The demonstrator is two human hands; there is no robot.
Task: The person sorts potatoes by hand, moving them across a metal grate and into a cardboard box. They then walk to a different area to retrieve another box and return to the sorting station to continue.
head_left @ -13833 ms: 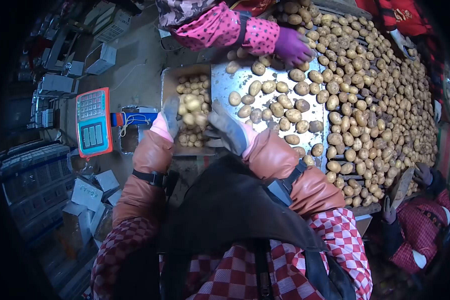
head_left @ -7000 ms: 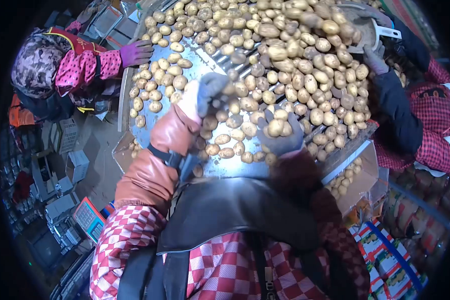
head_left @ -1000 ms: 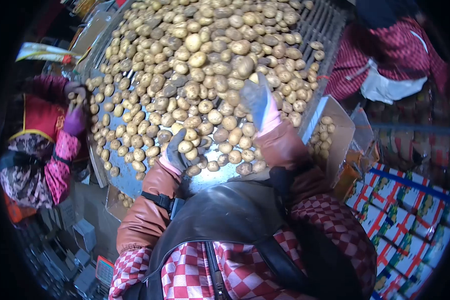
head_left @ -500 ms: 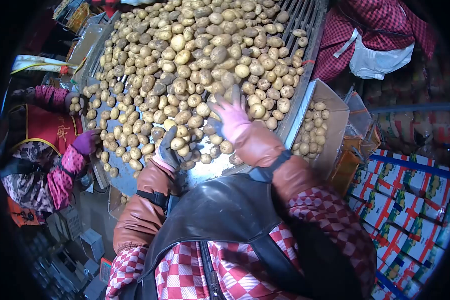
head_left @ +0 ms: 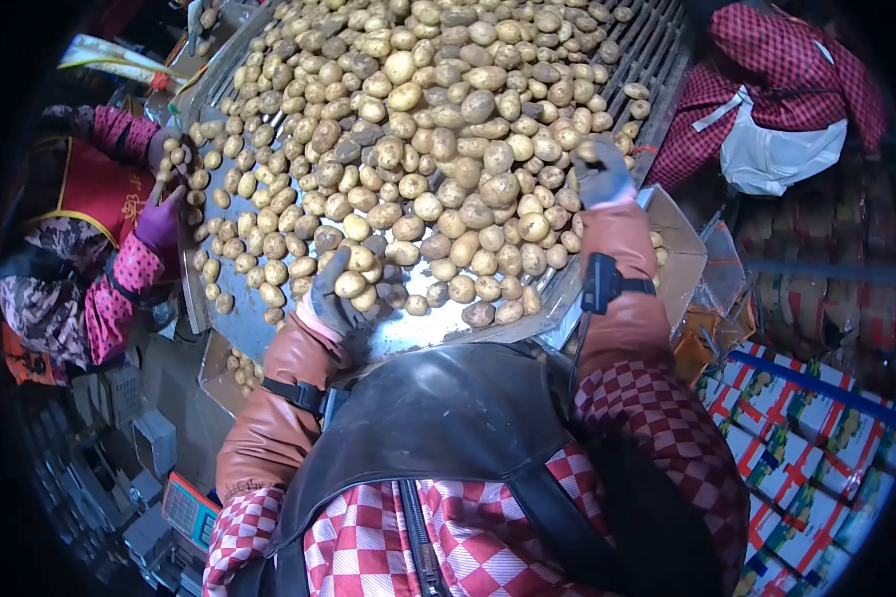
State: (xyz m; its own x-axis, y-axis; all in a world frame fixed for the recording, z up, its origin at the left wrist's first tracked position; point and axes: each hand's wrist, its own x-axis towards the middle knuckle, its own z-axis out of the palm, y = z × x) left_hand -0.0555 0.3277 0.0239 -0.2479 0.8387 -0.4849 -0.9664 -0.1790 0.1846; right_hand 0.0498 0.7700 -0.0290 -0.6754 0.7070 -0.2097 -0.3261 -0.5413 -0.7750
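Observation:
A spread of potatoes covers the sloping metal sorting table before me. My left hand, in a grey and pink glove, curls around a few potatoes at the table's near edge, palm up. Over by the right rim is my right hand, also gloved and slightly smeared by motion. Its fingers are bent, and a yellowish bit of potato shows at them. Just beyond that rim stands a cardboard box, partly hidden behind my right forearm, with potatoes inside.
At the left, a co-worker's gloved hands hold potatoes over the table edge. Another person in a checked sleeve is at the upper right. Printed cartons are stacked lower right. Another potato box sits below the table's left edge.
My right hand has moved from the potatoes at the middle right to the table's right rim, its spread fingers now bent. My left hand stays around its potatoes. The view has shifted slightly.

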